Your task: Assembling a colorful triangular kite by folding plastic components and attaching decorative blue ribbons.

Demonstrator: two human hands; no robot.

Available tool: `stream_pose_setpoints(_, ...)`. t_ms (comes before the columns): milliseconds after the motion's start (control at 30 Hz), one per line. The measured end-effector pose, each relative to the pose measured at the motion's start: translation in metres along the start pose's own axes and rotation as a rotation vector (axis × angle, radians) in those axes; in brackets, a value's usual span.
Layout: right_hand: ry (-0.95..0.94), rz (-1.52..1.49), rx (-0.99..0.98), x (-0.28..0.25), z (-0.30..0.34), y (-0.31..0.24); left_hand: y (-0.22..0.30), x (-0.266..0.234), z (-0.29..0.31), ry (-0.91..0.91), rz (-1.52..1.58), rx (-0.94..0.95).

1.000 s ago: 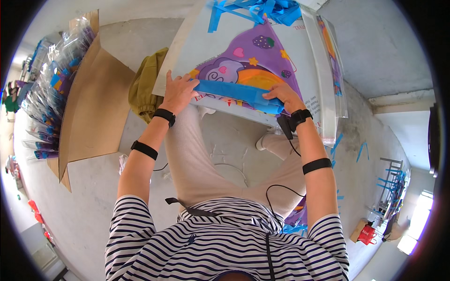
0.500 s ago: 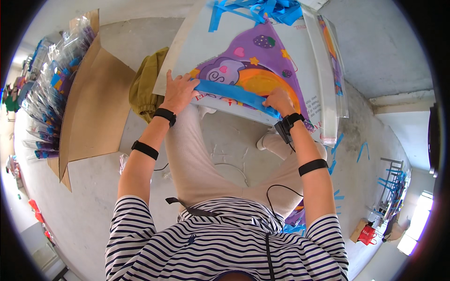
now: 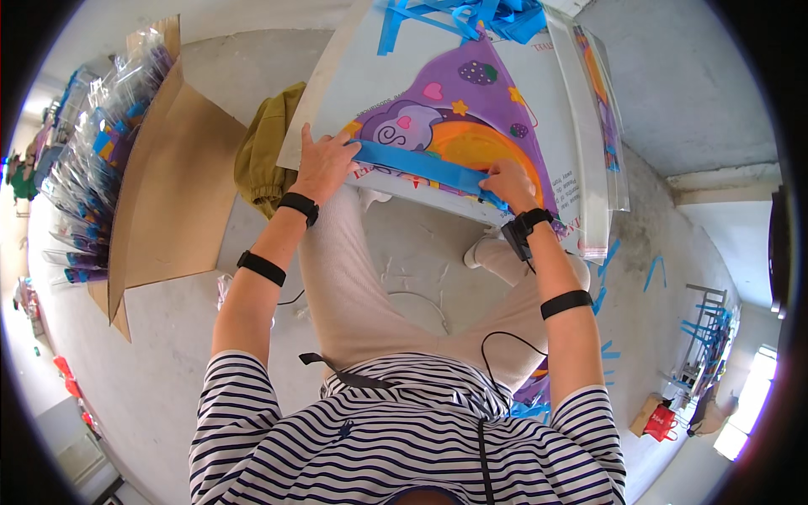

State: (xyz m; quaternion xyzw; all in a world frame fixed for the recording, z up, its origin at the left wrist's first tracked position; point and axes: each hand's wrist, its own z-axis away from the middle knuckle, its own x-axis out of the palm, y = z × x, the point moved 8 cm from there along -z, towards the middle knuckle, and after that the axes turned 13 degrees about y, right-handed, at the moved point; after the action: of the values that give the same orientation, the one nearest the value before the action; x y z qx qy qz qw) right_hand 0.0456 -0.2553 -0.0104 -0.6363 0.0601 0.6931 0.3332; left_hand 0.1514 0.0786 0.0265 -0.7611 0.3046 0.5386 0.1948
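Note:
A blue fabric strip (image 3: 421, 163) stretches between my hands along the near edge of a printed purple triangular fabric piece (image 3: 497, 97). The piece has a cloud, stars and an orange arc on it and lies on a white sheet-covered board (image 3: 362, 76). At the strip's left end, my left hand (image 3: 324, 166) is closed on it with fingertips, one finger sticking out toward the board's left edge. My right hand (image 3: 511, 185) pinches the strip near its other end, fingers curled over the orange arc. What lies under the right fingers is hidden.
Loose blue strips (image 3: 505, 18) are heaped at the board's far edge. To the left stands a cardboard box (image 3: 172, 177) packed with clear-wrapped items, beside an olive cloth (image 3: 265, 156). Clear plastic bags (image 3: 585, 143) hang over the board's right side. Blue scraps (image 3: 655, 271) litter the floor.
My right hand has shifted slightly right and its fingers have curled more over the strip, which looks straighter. My left hand stays nearly in place at the strip's left end.

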Motion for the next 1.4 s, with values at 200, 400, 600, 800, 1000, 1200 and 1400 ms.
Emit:
stream_pose_setpoints(200,-0.092,-0.447,0.018,0.013,-0.014,0.032,0.003,-0.004,-0.004,-0.061,-0.002,-0.02)
stream_pose_setpoints(400,-0.037,-0.439,-0.008,0.018,-0.015,0.032,0.003,-0.004,-0.004,-0.083,-0.019,-0.034)
stream_pose_setpoints(600,0.016,-0.489,-0.012,0.011,-0.009,0.031,0.004,-0.002,-0.007,-0.075,-0.012,-0.025)
stream_pose_setpoints(800,-0.011,-0.401,0.04,0.0,-0.008,0.047,0.002,-0.001,-0.005,-0.011,0.006,-0.024)
stream_pose_setpoints(1000,-0.094,-0.685,0.053,0.012,-0.005,0.051,-0.002,0.0,-0.001,-0.021,-0.018,-0.029)
stream_pose_setpoints(1200,0.039,-0.659,-0.002,0.019,-0.004,0.06,0.001,-0.001,-0.005,-0.038,-0.025,-0.027)
stream_pose_setpoints(1400,0.143,-0.468,0.094,0.005,0.008,0.049,0.003,-0.003,-0.005,-0.065,-0.028,-0.034)
